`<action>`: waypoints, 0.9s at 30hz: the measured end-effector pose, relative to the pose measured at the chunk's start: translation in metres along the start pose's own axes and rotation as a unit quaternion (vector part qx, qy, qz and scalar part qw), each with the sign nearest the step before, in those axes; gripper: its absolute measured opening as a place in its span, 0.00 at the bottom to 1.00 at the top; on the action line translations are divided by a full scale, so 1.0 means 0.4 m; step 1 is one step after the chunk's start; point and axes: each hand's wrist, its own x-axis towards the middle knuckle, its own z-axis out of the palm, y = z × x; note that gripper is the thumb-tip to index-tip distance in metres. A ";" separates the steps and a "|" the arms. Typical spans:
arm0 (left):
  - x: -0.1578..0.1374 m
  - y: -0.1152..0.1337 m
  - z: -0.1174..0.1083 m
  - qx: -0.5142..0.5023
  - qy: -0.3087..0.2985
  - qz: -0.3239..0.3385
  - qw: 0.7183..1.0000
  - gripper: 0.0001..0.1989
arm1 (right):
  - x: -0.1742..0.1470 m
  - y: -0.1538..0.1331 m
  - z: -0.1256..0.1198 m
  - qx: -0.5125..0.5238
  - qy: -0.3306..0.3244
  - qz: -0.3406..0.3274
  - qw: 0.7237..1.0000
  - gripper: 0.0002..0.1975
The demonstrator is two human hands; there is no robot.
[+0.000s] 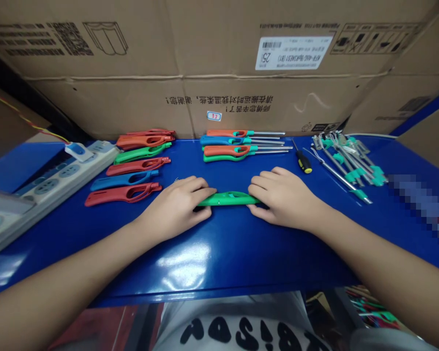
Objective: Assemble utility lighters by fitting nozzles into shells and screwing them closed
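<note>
A green lighter handle [225, 199] lies lengthwise between my two hands, just above the blue table. My left hand [185, 204] pinches its left end between thumb and fingers. At its right end, my right hand [278, 199] has closed its fingers round it, hiding that tip. No metal tube shows on this handle. To the left lie several loose handles without tubes, among them a red handle [122, 194] and a blue handle [124, 180]. Beyond my hands are several lighters with metal tubes, including an orange lighter [225, 151].
A black and yellow screwdriver [303, 161] lies behind my right hand. Farther right is a pile of metal lighter tubes [351, 158] with teal parts. A white power strip [54, 180] runs along the left. A cardboard box [131, 97] walls off the table's back.
</note>
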 end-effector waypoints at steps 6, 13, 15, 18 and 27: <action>0.007 0.001 -0.007 -0.042 0.028 0.021 0.998 0.17 | -0.003 0.026 -0.007 0.046 0.026 0.009 0.999 0.17; 0.008 0.014 -0.013 -0.062 0.024 0.029 0.997 0.15 | 0.000 0.019 -0.004 0.126 0.084 0.014 0.988 0.10; 0.006 0.016 -0.012 -0.068 0.030 0.030 0.997 0.14 | -0.001 0.015 0.002 0.137 0.092 0.011 0.986 0.09; 0.005 0.016 -0.008 -0.060 0.031 0.030 0.997 0.14 | -0.001 0.013 0.009 0.154 0.095 0.019 0.983 0.08; 0.005 -0.002 -0.020 -0.077 0.055 -0.005 0.995 0.15 | -0.006 0.055 0.015 0.186 0.087 0.062 0.977 0.08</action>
